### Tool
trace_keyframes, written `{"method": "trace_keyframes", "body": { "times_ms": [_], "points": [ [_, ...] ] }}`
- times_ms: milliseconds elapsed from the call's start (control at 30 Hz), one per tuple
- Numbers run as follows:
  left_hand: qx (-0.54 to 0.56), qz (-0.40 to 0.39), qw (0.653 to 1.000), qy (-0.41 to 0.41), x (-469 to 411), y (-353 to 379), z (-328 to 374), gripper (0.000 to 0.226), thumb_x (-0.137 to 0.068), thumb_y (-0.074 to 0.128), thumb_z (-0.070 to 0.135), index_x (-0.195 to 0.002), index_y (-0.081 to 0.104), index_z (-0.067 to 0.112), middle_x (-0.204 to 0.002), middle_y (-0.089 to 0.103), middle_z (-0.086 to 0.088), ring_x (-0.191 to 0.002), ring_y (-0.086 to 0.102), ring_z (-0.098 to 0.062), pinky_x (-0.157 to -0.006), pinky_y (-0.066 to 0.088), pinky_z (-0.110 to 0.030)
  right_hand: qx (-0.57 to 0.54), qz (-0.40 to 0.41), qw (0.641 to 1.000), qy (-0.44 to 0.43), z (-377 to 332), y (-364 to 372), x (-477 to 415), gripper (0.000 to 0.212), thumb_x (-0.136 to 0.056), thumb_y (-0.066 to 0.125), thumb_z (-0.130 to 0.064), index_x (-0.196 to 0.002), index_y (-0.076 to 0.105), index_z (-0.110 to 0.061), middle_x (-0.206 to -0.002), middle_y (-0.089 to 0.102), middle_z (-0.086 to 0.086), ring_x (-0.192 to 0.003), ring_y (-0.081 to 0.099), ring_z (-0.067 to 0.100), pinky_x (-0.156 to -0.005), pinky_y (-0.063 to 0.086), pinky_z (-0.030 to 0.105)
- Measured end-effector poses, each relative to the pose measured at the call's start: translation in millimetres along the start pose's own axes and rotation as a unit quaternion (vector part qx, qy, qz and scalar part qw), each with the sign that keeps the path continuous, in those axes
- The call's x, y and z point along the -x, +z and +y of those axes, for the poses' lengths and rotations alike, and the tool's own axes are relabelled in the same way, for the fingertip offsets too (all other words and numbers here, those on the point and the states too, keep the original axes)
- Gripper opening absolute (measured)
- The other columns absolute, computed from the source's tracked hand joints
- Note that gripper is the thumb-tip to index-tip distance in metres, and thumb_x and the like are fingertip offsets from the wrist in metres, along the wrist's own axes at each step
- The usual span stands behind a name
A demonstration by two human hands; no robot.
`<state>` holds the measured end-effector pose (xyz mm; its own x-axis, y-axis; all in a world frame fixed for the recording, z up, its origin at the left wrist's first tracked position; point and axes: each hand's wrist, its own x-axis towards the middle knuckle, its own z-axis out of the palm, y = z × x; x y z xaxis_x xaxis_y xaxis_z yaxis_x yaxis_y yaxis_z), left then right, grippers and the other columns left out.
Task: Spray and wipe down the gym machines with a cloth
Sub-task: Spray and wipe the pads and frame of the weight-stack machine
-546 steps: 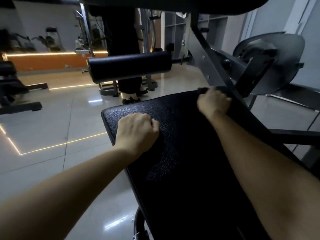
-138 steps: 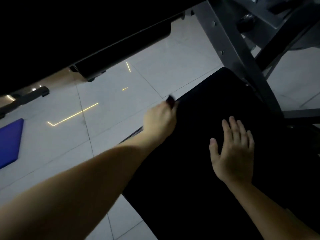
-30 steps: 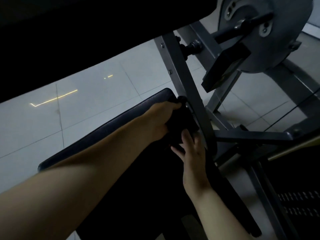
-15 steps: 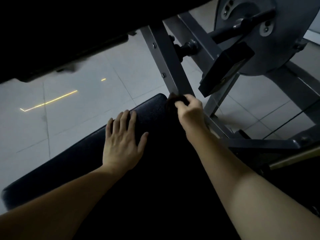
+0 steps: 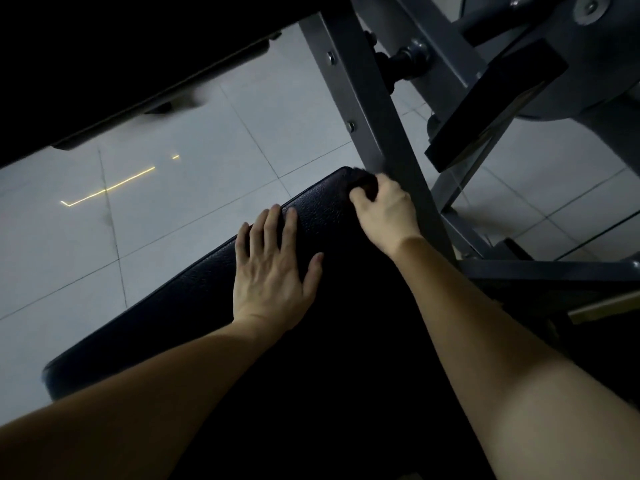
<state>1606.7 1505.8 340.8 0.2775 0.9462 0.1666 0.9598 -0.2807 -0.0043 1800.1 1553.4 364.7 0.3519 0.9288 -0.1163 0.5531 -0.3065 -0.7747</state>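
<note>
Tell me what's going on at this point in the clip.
A person is wiping the black padded seat of a gym machine. The right hand grips a dark cloth bunched at the pad's far corner, right beside the grey steel frame. The left hand lies flat on the pad near its edge, fingers spread, as if bracing. No spray bottle is in view.

cloth passed from left hand to right hand; left hand flat on pad
</note>
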Motion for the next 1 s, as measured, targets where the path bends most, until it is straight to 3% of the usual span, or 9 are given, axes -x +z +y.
{"method": "trace_keyframes", "body": {
  "times_ms": [200,300,367,433,567,700,867,933,1000],
  "points": [
    [0.001,-0.002,1.000,-0.002,1.1,0.8,-0.4,0.076,-0.099,0.031,0.060,-0.159,0.025,0.014,-0.163,0.026,-0.012,-0.152,0.020,-0.029,-0.126,0.011,-0.051,0.089,-0.005,0.994,0.055,32.7,-19.8,46.6,0.029,-0.098,0.052,-0.034,-0.089,0.060,-0.008,-0.076,0.058,0.007,-0.082,0.057,0.033,-0.070,0.036,0.030],
    [0.001,-0.001,1.000,0.002,0.6,1.6,-0.4,0.077,-0.099,0.031,0.061,-0.159,0.025,0.013,-0.163,0.026,-0.012,-0.152,0.020,-0.029,-0.126,0.011,-0.051,0.077,0.052,0.995,0.035,9.2,-17.1,24.3,0.036,-0.101,0.047,-0.033,-0.098,0.063,-0.001,-0.097,0.067,0.022,-0.093,0.064,0.036,-0.074,0.041,0.032],
    [-0.002,0.002,1.000,0.002,0.2,2.3,-1.5,0.077,-0.098,0.032,0.061,-0.159,0.026,0.013,-0.163,0.026,-0.013,-0.152,0.020,-0.029,-0.126,0.011,-0.051,0.022,0.058,0.998,-0.014,-12.4,-5.5,-0.7,0.031,-0.100,0.047,-0.031,-0.104,0.062,-0.004,-0.105,0.067,0.020,-0.096,0.062,0.032,-0.079,0.044,0.032],
    [-0.005,-0.002,1.000,0.003,0.6,3.0,-2.4,0.077,-0.099,0.031,0.061,-0.159,0.025,0.013,-0.163,0.025,-0.013,-0.152,0.019,-0.029,-0.126,0.010,-0.051,0.000,0.023,0.999,-0.038,-26.2,7.2,-21.5,0.027,-0.096,0.051,-0.033,-0.103,0.061,-0.009,-0.105,0.066,0.014,-0.092,0.057,0.028,-0.077,0.041,0.029],
    [-0.004,-0.002,1.000,0.004,-0.8,2.6,-1.0,0.077,-0.099,0.032,0.061,-0.159,0.025,0.013,-0.163,0.025,-0.013,-0.152,0.019,-0.030,-0.126,0.011,-0.051,-0.012,-0.017,1.000,0.024,-17.8,10.1,-35.8,0.037,-0.092,0.053,-0.043,-0.097,0.066,-0.009,-0.099,0.068,0.016,-0.095,0.063,0.033,-0.074,0.040,0.028],
    [-0.006,-0.008,1.000,0.003,-0.8,1.2,-0.9,0.078,-0.098,0.034,0.061,-0.159,0.026,0.012,-0.163,0.026,-0.013,-0.152,0.021,-0.030,-0.125,0.012,-0.052,0.045,-0.067,0.996,0.030,9.3,-13.4,-0.7,0.023,-0.092,0.059,-0.034,-0.103,0.067,-0.014,-0.097,0.067,0.014,-0.097,0.064,0.032,-0.077,0.040,0.026],
    [-0.006,-0.012,1.000,0.002,-0.8,1.1,-0.7,0.078,-0.098,0.032,0.061,-0.159,0.027,0.012,-0.162,0.026,-0.014,-0.152,0.021,-0.031,-0.126,0.012,-0.052,0.197,-0.138,0.967,0.087,36.4,-35.9,26.6,0.024,-0.091,0.060,-0.024,-0.108,0.068,-0.010,-0.090,0.064,0.012,-0.090,0.063,0.036,-0.076,0.048,0.032],
    [-0.008,-0.015,1.000,0.004,-0.9,-0.1,-0.6,0.078,-0.098,0.032,0.060,-0.159,0.026,0.012,-0.163,0.026,-0.014,-0.152,0.020,-0.031,-0.126,0.011,-0.052,0.181,-0.104,0.974,0.094,26.0,-34.4,12.9,0.026,-0.091,0.060,-0.026,-0.107,0.067,-0.006,-0.095,0.065,0.015,-0.089,0.062,0.034,-0.077,0.048,0.032],
    [-0.008,-0.014,1.000,0.003,-0.6,-1.1,-0.6,0.078,-0.098,0.032,0.060,-0.159,0.026,0.012,-0.163,0.025,-0.014,-0.152,0.020,-0.031,-0.126,0.010,-0.051,0.087,-0.041,0.993,0.070,4.3,-25.8,-6.4,0.029,-0.094,0.057,-0.028,-0.106,0.066,-0.004,-0.094,0.063,0.015,-0.087,0.061,0.031,-0.075,0.042,0.029]
  ]
}}
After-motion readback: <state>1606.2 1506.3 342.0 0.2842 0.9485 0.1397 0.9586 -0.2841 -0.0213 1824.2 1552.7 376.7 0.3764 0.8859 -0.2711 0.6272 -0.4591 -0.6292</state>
